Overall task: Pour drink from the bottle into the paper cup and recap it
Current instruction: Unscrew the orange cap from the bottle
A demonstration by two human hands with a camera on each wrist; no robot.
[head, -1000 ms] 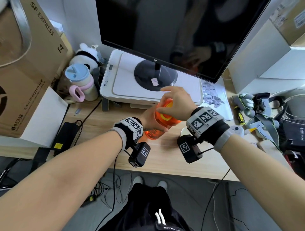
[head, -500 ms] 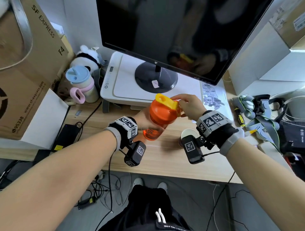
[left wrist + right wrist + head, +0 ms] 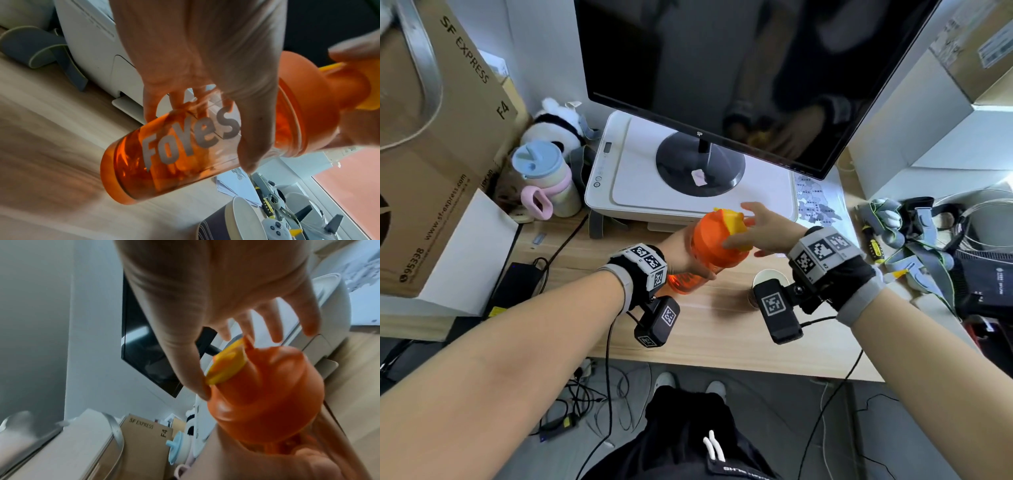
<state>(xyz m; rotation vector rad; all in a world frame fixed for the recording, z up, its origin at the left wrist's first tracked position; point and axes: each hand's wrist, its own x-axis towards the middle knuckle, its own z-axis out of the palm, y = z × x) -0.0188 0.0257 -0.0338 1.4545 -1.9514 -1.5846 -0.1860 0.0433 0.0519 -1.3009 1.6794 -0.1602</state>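
My left hand (image 3: 683,251) grips the body of a see-through orange bottle (image 3: 709,250), lifted off the desk and tilted to the right; its grey lettering (image 3: 185,142) shows in the left wrist view. A yellow flip cap (image 3: 736,226) sits on the orange lid (image 3: 267,394); whether it is latched I cannot tell. My right hand (image 3: 763,229) hovers at the lid with fingers spread and straight, the thumb (image 3: 197,386) touching the cap's edge. The paper cup (image 3: 768,278) stands on the desk below the right wrist, partly hidden by the wrist camera; its rim (image 3: 242,217) looks white.
A white printer (image 3: 688,192) carrying the monitor stand (image 3: 700,168) stands just behind the bottle. A pastel mug (image 3: 548,185) and cardboard boxes (image 3: 441,154) are at the left. Straps, tools and cables (image 3: 914,240) crowd the right. The wooden desk edge (image 3: 722,359) is near me.
A second ago my right hand lay over the cap, then pinched the raised yellow cap. Now its fingers are spread beside it, and the bottle leans further right.
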